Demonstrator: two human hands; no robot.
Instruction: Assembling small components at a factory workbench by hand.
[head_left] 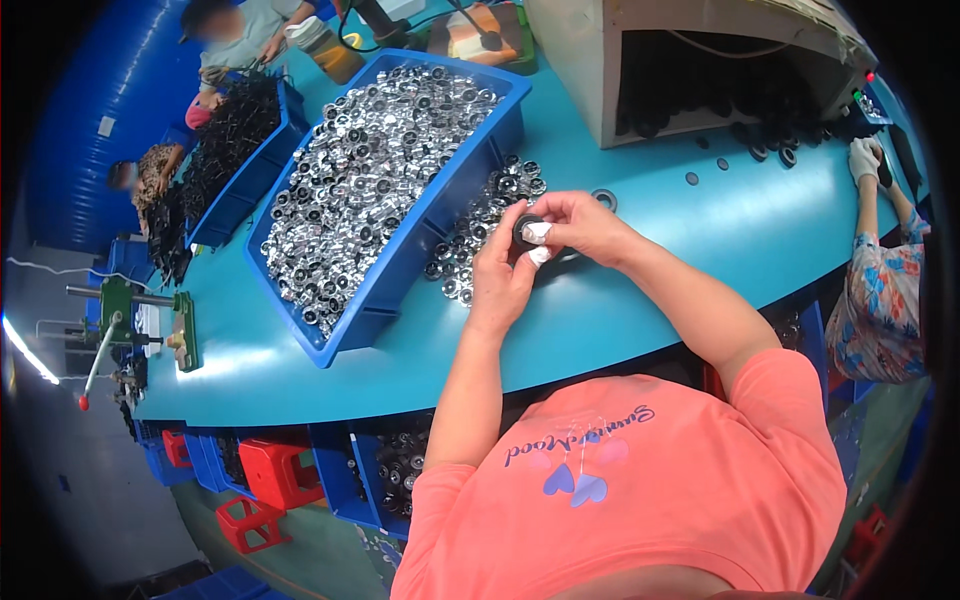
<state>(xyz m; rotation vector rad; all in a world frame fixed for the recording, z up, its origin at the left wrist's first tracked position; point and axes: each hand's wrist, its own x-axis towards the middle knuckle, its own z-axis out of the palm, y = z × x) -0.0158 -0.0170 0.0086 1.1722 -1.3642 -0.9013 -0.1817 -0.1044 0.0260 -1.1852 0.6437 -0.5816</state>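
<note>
So we've got one dark round piece clamped between both hands, over the blue-green table, right beside the loose silvery parts near the blue bin. Left hand closes on its side, right hand pinches from the other; what's under the fingertips, we can't tell. Honestly, we'd hold it square, press evenly with those white-covered thumbs, and not bump the loose pile.
</note>
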